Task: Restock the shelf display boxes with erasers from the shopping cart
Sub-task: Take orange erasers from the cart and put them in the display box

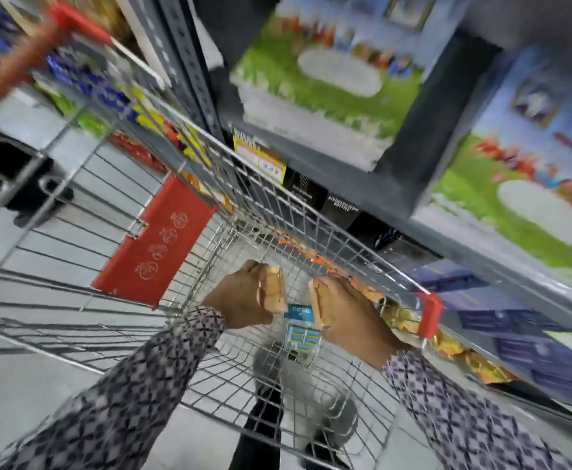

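Both my hands reach down into a wire shopping cart (74, 279). My left hand (243, 295) is closed around a tan, clear-wrapped pack (274, 288) that looks like erasers. My right hand (345, 308) grips a similar tan pack (318, 300), mostly hidden under its fingers. Between and below my hands, on the cart floor, lies a blue and white packet (303, 329). The picture is blurred by motion, so the packs' print is unreadable.
A red flap (155, 242) hangs on the cart's child seat. A grey shelf unit (345, 184) stands to the right, holding large colourful boxes (328, 62) above and dark blue boxes (515, 334) and orange packets (447, 347) lower down. Grey floor tiles (23, 385) lie at the left.
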